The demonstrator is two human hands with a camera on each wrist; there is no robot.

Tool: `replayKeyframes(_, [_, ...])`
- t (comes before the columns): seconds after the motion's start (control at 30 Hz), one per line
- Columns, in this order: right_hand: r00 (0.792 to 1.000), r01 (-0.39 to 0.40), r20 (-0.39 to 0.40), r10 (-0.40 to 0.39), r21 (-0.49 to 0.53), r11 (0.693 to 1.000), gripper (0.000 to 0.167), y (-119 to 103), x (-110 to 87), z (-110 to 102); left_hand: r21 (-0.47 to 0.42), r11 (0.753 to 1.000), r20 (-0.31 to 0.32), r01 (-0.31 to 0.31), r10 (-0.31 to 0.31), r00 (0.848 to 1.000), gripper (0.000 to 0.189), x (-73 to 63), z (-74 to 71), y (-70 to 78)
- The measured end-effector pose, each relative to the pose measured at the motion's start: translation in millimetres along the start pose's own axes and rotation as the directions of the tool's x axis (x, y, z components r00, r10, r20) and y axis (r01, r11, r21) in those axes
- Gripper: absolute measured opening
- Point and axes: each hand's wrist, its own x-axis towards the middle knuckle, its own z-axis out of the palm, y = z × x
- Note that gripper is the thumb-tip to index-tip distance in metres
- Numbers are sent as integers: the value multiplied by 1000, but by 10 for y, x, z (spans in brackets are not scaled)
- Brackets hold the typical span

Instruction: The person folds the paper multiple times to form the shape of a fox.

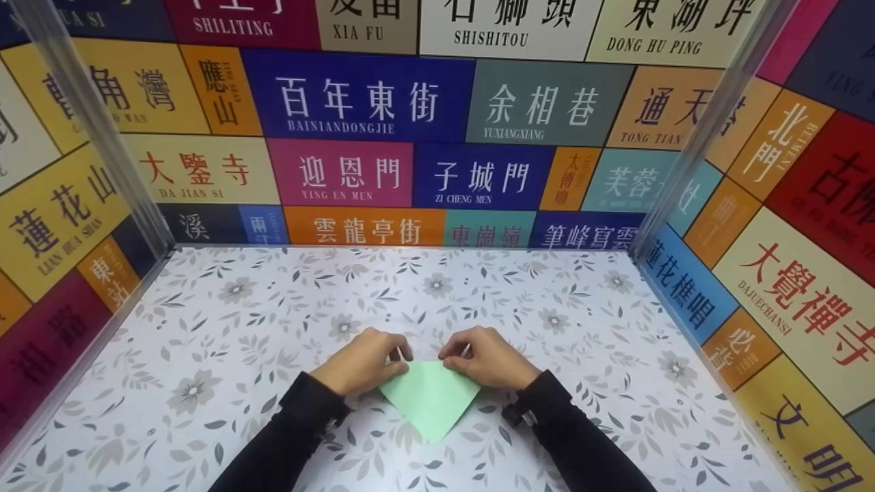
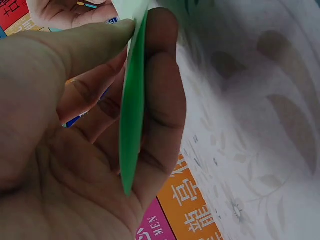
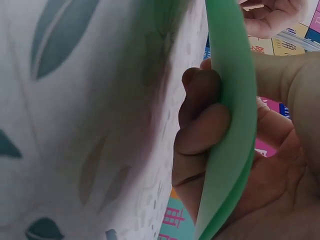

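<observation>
A light green sheet of paper (image 1: 432, 400), folded in layers, tapers to a point toward the person in the head view. My left hand (image 1: 366, 362) pinches its upper left corner between thumb and fingers. On the opposite side, my right hand (image 1: 492, 359) pinches the upper right corner. The left wrist view shows the paper (image 2: 133, 115) edge-on, with a slight gap between its layers. In the right wrist view the paper (image 3: 235, 90) bows in a curve, with curled fingertips on one face; the thumb's tip is hidden behind it.
A white tabletop with a grey floral print (image 1: 236, 290) lies beneath the hands. Panels with colourful place-name signs (image 1: 359, 99) enclose it at the back and both sides. Clear corner strips (image 1: 704, 116) stand where the panels meet.
</observation>
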Motion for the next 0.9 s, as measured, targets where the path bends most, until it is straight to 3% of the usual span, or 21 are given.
replayKeyframes(0.3, [999,-33,-24,32,-36,999,11,60,8,47,-3,1000,-51,6,-6,999,8,41,102,-75])
replayKeyframes(0.6, [1000,11,-20,-13,-108,994,16,60,10,56,73,997,-92,-11,17,996,14,18,117,-59])
replayKeyframes(0.7, [999,22,-21,-25,-142,990,14,48,5,54,103,993,-85,-49,58,995,18,-1,109,-20])
replayKeyframes(0.9, [998,39,-43,-48,-184,982,14,62,-8,56,107,977,7,-184,184,983,27,-41,119,101])
